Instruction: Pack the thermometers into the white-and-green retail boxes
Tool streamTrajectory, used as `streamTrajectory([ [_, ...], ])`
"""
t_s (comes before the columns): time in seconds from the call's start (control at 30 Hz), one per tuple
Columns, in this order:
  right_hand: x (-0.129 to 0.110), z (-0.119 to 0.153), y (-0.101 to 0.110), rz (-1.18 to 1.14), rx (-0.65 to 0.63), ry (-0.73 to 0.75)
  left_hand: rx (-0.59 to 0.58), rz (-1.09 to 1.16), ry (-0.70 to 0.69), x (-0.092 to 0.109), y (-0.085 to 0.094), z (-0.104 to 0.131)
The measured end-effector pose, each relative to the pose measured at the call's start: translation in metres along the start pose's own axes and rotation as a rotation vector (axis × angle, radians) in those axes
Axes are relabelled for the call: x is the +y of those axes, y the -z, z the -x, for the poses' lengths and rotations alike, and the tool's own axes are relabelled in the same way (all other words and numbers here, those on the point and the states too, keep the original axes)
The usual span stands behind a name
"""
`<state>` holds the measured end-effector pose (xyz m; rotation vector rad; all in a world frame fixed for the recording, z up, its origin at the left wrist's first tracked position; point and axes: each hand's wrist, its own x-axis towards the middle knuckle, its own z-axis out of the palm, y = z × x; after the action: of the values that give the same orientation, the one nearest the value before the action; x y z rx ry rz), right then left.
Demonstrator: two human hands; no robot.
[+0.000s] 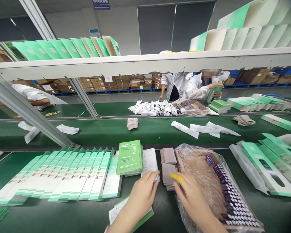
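Note:
My left hand (142,192) is closed, its thumb and fingers pinching the near right corner of a white printed leaflet (149,159). A stack of green booklets (129,158) stands left of the leaflet. Under my left wrist lies another green booklet with a white printed sheet (116,212), partly hidden by the arm. My right hand (193,194), with a yellow cover on one finger, is open with fingers apart at the right edge of folded grey-beige cloth pouches (168,171); whether it touches them I cannot tell. It also overlaps a plastic-lined carton tray (194,158) of batteries (232,197).
A row of green-and-white boxes (70,174) leans on the left. More boxes (271,168) lie right. Beyond runs a green conveyor (106,132) with white strips (184,128) and a pouch (132,123). A shelf (135,66) crosses overhead. Co-workers (196,85) work opposite.

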<state>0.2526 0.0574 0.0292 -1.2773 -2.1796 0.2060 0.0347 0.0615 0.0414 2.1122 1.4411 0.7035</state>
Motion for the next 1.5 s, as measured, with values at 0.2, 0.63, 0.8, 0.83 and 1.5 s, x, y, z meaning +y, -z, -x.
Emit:
streamTrajectory([
  [0.2, -0.052, 0.010, -0.037, -0.120, -0.463, 0.135, -0.031, -0.365, 0.302, -0.061, -0.026, 0.093],
  [0.63, -0.066, 0.034, -0.073, 0.011, -0.650, 0.180, -0.091, 0.137, 0.481, -0.073, -0.011, 0.095],
  [0.8, -0.064, 0.029, -0.070, 0.015, -0.465, -0.026, -0.090, 0.380, 0.354, -0.073, -0.012, 0.096],
  [0.83, -0.065, 0.027, -0.070, 0.016, -0.450, -0.044, -0.083, 0.446, 0.305, -0.071, -0.013, 0.095],
  [1.5, 0.015, -0.104, 0.009, 0.219, -0.194, -0.072, -0.054, 1.058, 0.712, -0.063, -0.030, 0.065],
])
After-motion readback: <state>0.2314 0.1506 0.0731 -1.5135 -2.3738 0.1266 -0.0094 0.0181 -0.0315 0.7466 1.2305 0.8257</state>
